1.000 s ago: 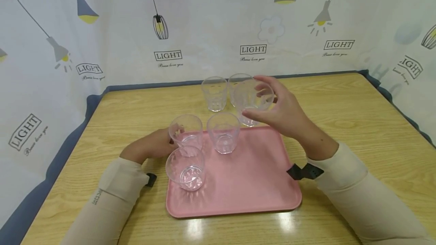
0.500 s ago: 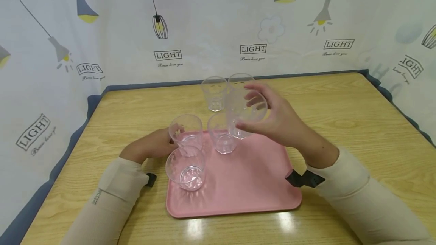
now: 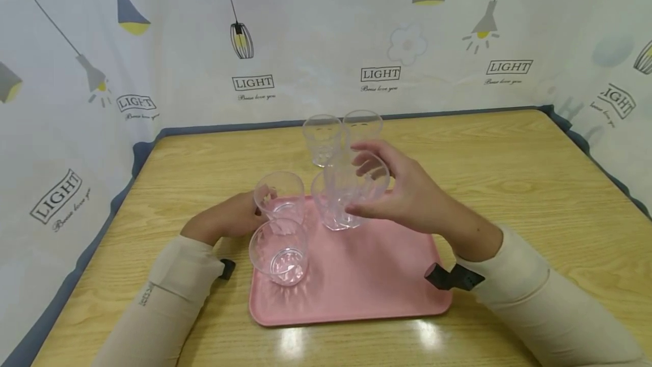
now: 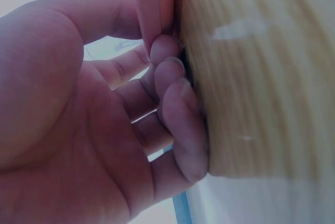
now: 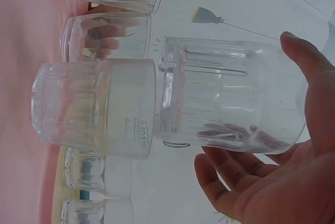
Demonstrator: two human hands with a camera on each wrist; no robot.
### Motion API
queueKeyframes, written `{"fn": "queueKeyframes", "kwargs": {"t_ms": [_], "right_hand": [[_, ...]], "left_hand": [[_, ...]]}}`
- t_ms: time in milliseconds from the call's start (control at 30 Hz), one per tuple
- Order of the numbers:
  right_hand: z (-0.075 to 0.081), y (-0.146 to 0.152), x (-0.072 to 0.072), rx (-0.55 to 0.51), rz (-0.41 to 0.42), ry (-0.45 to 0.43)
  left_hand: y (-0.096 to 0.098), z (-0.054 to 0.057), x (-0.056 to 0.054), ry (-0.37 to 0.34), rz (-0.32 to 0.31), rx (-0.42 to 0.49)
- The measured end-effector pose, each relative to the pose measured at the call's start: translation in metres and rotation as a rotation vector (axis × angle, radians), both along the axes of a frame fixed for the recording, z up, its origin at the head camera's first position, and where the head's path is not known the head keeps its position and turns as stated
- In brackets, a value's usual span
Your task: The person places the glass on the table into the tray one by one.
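Your right hand [image 3: 415, 194] has carried the held glass [image 5: 230, 98] in over the pink tray [image 3: 367, 282]

Since 1 second ago, that glass has come from behind the tray's far rim, leftward and nearer to you; your left hand [image 3: 229, 217] and the other 5 glasses have stayed put.

You hold it roughly upright by its sides, thumb on 1 side and fingers on the other, spread only as wide as the glass, likely so that its base stays free. That base sits over the mouth of the middle tray glass [image 5: 94, 109], very near its rim; whether the 2 touch, I cannot tell.

Your left hand pinches the tray's left rim, fingers curled low between rim and table, probably to keep the tray from sliding. Your thumb tip is hidden behind the rim. You stand right beside the back-left glass [image 3: 282, 200] with that hand but don't grip it.

Count 6 clear glasses: 1 in your hand; 3 upright on the tray, namely the middle one, the back-left one and the front-left glass [image 3: 278, 254]; and 2 beyond it on the wooden table [image 3: 484, 146], the far-left glass [image 3: 322, 137] and far-right glass [image 3: 363, 123], side by side. You have 1 tray.
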State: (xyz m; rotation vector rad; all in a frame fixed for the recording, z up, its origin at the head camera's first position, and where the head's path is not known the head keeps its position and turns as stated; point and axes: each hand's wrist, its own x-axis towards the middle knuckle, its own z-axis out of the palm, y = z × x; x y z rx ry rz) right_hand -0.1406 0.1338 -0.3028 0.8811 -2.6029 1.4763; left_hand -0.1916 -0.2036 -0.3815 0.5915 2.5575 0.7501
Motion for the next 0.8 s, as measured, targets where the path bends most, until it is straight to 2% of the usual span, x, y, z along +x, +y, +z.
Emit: {"fn": "queueKeyframes", "kwargs": {"t_ms": [267,800], "right_hand": [[0.0001,0.0015,0.0025,0.02,0.059,0.02],[0.0013,0.0023,0.0047,0.029,0.086,0.031]], "left_hand": [[0.0008,0.0,0.0006,0.0,0.001,-0.006],[0.0006,-0.0029,-0.0012,-0.001,0.002,-0.013]]}}
